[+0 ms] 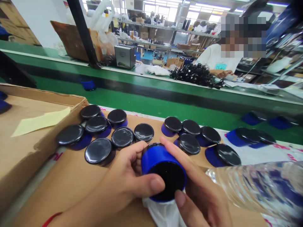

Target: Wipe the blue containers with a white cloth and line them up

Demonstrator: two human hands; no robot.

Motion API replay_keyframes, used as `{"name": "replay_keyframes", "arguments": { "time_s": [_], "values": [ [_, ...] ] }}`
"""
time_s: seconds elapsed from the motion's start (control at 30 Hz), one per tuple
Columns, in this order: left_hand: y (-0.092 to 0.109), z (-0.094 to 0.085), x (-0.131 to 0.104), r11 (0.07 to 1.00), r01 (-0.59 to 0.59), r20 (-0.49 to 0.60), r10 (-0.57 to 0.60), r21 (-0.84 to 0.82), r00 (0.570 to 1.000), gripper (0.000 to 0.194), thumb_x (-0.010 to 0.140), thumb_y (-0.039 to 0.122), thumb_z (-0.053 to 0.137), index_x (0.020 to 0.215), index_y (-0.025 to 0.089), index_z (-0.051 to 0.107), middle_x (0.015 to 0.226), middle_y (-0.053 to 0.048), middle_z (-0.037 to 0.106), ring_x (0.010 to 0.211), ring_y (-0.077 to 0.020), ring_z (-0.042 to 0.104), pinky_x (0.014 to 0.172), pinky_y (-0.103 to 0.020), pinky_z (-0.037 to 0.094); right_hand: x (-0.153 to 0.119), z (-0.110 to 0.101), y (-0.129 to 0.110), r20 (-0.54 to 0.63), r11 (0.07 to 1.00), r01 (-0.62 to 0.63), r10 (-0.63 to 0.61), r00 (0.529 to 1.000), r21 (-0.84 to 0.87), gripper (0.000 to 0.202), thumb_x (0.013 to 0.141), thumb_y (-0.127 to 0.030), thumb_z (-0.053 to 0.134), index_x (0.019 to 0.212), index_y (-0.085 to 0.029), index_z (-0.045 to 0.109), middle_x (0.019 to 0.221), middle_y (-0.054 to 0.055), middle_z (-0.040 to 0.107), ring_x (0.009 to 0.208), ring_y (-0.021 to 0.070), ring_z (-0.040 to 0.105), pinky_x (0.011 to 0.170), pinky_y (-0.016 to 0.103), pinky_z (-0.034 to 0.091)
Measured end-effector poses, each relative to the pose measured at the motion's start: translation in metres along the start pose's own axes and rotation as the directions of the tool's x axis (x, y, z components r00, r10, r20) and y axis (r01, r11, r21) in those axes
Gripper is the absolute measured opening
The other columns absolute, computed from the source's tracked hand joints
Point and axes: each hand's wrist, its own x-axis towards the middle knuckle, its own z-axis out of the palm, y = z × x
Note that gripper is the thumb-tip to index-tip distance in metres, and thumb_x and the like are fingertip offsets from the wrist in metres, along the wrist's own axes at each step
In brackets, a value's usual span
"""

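My left hand (132, 176) and my right hand (201, 186) both grip a round blue device with a black face (165, 176), shaped like a small speaker. Its black face is tilted toward me, and small markings show on its far edge. The left thumb lies across the face, while the right thumb touches its lower right edge. Below the device is a white cloth (163, 212); whether a hand holds it I cannot tell. Beyond my hands stand several similar devices, black side up, in a left group (122, 136) and a right group (189, 144).
An open cardboard box (78, 102) with a yellow paper (42, 121) stands at left. A clear plastic bottle (258, 186) lies at right. Behind runs a green belt (132, 97) carrying more blue devices (88, 84). Across it, a person (220, 60) sits near black cables (196, 74).
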Motion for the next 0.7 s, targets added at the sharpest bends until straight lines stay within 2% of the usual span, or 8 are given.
{"name": "replay_keyframes", "arguments": {
  "time_s": [0.1,0.2,0.27,0.43,0.53,0.7],
  "values": [
    [0.001,0.000,0.002,1.000,0.001,-0.009,-0.001,0.003,1.000,0.055,0.061,0.055,0.088,0.091,0.018,0.061,0.076,0.002,0.059,0.065,-0.0094,0.053,0.061,-0.018,0.044,0.002,0.002,-0.002,-0.022,0.999,-0.027,0.027,0.999,0.023,0.048,0.098,-0.032,0.052,0.144,-0.042,0.045,0.150,-0.006,0.050,0.133,0.0203,0.054,0.110,0.031,0.049],
    [0.000,0.000,0.002,0.999,0.026,-0.020,-0.026,0.024,0.999,0.057,0.057,0.056,0.090,0.086,0.018,0.058,0.073,0.003,0.058,0.064,-0.0094,0.051,0.057,-0.017,0.040,0.006,0.004,-0.003,-0.065,0.999,-0.014,0.017,0.998,0.041,0.045,0.096,-0.029,0.055,0.138,-0.047,0.050,0.144,-0.011,0.056,0.132,0.0134,0.055,0.111,0.023,0.045],
    [0.000,0.000,0.001,0.999,0.027,-0.017,-0.027,0.026,0.999,0.057,0.057,0.056,0.090,0.087,0.018,0.060,0.074,0.002,0.059,0.065,-0.0098,0.052,0.058,-0.018,0.041,0.008,0.004,-0.004,-0.073,0.998,-0.030,0.034,0.997,0.062,0.045,0.096,-0.028,0.056,0.137,-0.048,0.052,0.142,-0.011,0.057,0.131,0.0118,0.055,0.109,0.020,0.046],
    [0.000,-0.002,0.001,0.999,0.009,-0.007,-0.009,0.053,1.000,0.056,0.059,0.057,0.089,0.084,0.018,0.057,0.072,0.003,0.056,0.063,-0.0090,0.049,0.056,-0.018,0.038,0.008,0.003,-0.004,-0.045,0.993,-0.049,0.054,0.998,0.105,0.051,0.094,-0.024,0.056,0.139,-0.047,0.051,0.148,-0.009,0.051,0.126,0.0178,0.061,0.108,0.029,0.051],
    [0.000,-0.001,0.001,0.999,0.022,-0.030,-0.021,0.037,0.999,0.056,0.058,0.056,0.090,0.085,0.019,0.058,0.074,0.002,0.057,0.067,-0.0110,0.051,0.059,-0.018,0.041,0.005,0.004,-0.003,-0.073,0.993,-0.041,0.049,0.996,0.114,0.052,0.091,-0.021,0.057,0.137,-0.047,0.054,0.145,-0.009,0.055,0.126,0.0183,0.060,0.107,0.029,0.051],
    [0.002,0.000,0.001,0.999,0.010,-0.038,-0.008,0.038,0.999,0.052,0.062,0.054,0.089,0.087,0.018,0.060,0.076,0.001,0.058,0.069,-0.0113,0.051,0.060,-0.018,0.042,0.006,0.011,-0.003,-0.106,0.991,-0.035,0.049,0.993,0.128,0.056,0.088,-0.018,0.057,0.138,-0.043,0.054,0.146,-0.006,0.054,0.127,0.0234,0.060,0.110,0.038,0.050]
  ]
}}
